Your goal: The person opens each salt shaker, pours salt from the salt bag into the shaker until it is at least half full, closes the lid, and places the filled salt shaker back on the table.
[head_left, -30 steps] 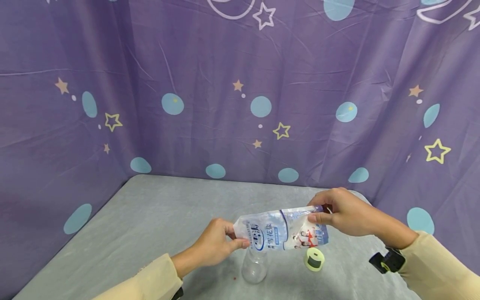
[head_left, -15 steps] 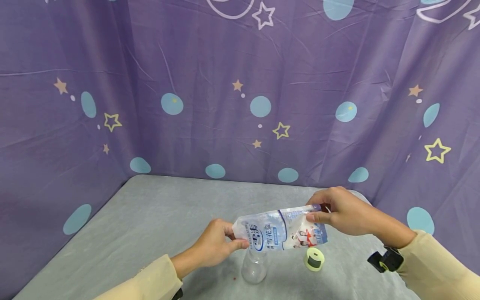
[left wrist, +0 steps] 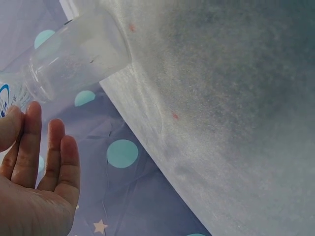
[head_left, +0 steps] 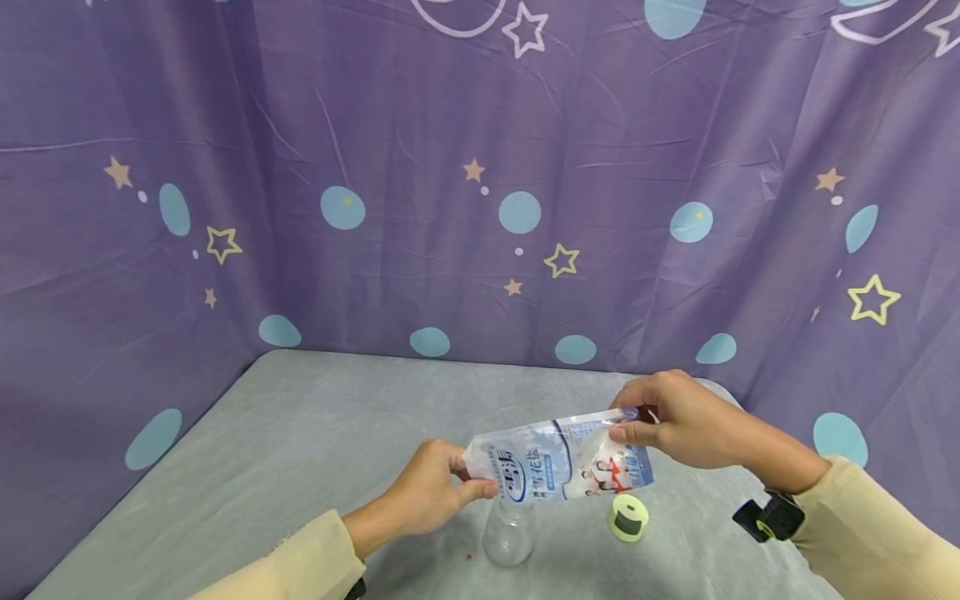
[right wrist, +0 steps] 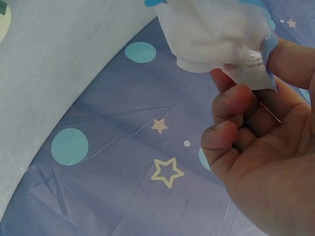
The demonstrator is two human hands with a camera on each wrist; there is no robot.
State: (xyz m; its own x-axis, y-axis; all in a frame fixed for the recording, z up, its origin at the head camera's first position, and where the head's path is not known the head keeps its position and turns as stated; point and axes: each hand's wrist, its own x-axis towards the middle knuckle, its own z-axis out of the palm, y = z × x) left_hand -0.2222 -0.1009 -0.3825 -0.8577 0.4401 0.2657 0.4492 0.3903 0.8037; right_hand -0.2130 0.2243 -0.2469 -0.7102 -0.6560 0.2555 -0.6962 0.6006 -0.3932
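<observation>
A blue-and-white salt bag [head_left: 555, 458] stretches between both hands, its right end a little higher than its left. At its left end my left hand [head_left: 427, 487] pinches it between thumb and index finger. My right hand [head_left: 686, 421] grips the other end. Below the bag's left end stands a clear bottle [head_left: 508, 537]; its upper part is hidden behind the bag. The left wrist view shows the bottle [left wrist: 81, 54] close to my left hand's fingers [left wrist: 32, 142], with a thin cloudy layer near its base. In the right wrist view the bag [right wrist: 216, 34] sags.
A round yellow-green lid [head_left: 627, 518] with a dark patch lies on the grey table [head_left: 337, 417], right of the bottle. A small red speck [head_left: 469, 557] is left of the bottle. A purple patterned curtain [head_left: 420, 275] closes off the back and left.
My right hand and the bag's right end have risen slightly and shifted a little left. The left hand, bottle and lid have stayed nearly still.
</observation>
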